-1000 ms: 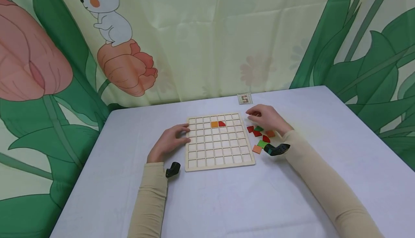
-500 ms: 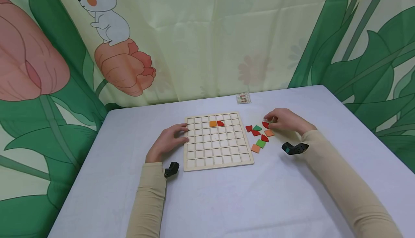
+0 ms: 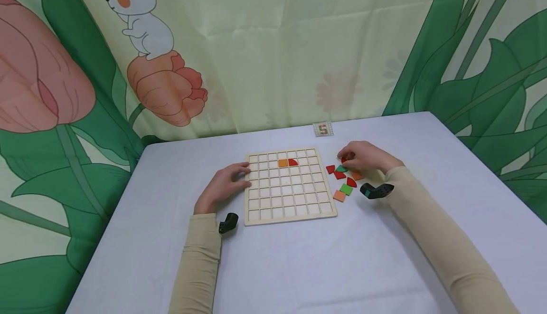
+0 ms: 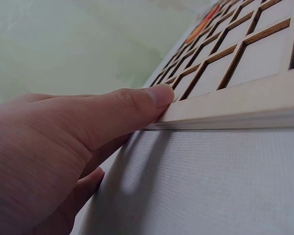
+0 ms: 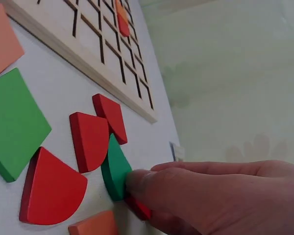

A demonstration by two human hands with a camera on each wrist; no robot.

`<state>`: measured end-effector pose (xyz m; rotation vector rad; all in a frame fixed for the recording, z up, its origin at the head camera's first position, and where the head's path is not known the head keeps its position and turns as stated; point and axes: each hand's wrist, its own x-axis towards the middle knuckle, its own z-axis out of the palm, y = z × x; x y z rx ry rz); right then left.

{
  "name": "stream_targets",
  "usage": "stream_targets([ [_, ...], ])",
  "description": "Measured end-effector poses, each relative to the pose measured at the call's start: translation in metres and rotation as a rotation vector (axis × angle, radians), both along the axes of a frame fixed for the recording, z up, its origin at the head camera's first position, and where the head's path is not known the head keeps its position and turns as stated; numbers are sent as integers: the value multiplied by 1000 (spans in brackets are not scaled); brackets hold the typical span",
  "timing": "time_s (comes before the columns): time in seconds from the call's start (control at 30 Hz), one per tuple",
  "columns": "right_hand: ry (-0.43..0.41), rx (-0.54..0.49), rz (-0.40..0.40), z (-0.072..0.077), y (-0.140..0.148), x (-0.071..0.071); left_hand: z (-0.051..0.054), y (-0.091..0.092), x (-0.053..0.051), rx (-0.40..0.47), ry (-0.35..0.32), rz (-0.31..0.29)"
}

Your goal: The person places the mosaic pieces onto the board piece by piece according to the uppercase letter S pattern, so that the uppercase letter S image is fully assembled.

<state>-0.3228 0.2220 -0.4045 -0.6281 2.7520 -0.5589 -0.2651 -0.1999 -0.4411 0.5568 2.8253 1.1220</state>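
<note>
A wooden grid board (image 3: 290,218) lies on the table. One orange square tile (image 3: 283,163) and a red quarter-circle tile (image 3: 292,162) sit side by side in its cells. My left hand (image 3: 222,185) rests against the board's left edge, thumb tip (image 4: 161,95) on the rim. Beyond the board's right side, my right hand (image 3: 365,156) pinches a red tile (image 5: 138,208), mostly hidden by the fingers. The right thumb also meets a green curved tile (image 5: 116,169) in the right wrist view.
Loose red, green and orange tiles lie right of the board, among them a light green square (image 3: 346,189) and an orange square (image 3: 339,195). A small patterned card (image 3: 323,128) lies near the table's back edge. A printed curtain (image 3: 273,57) hangs behind.
My right hand first moved right from near the board to a red tile, then came back slightly left with that tile. My left hand has stayed at the board's edge.
</note>
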Motion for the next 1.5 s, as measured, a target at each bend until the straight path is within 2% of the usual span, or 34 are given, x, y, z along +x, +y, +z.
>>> stream_targets([
  [0.1, -7, -5, 29, 2, -2, -1, 0, 0, -1, -10, -2, 3],
  [0.37, 9, -30, 9, 0, -7, -5, 0, 1, -2, -13, 2, 11],
  [0.63, -74, -5, 45, 9, 0, -4, 2, 2, -1, -2, 18, -2],
  [0.77, -51, -17, 63, 7, -1, -5, 2, 2, -1, -3, 11, 0],
  [0.93, -3, -12, -39, 1, -6, -8, 2, 1, -1, -8, 11, 2],
  [1.07, -14, -6, -120, 0, -8, -8, 2, 1, 0, -10, 4, 9],
  [1.33, -28, -54, -12, -2, -2, -6, 0, 1, -1, -10, -7, 12],
  [1.5, -34, -88, -42, -7, -4, -6, -1, 1, 0, -6, -13, 10],
])
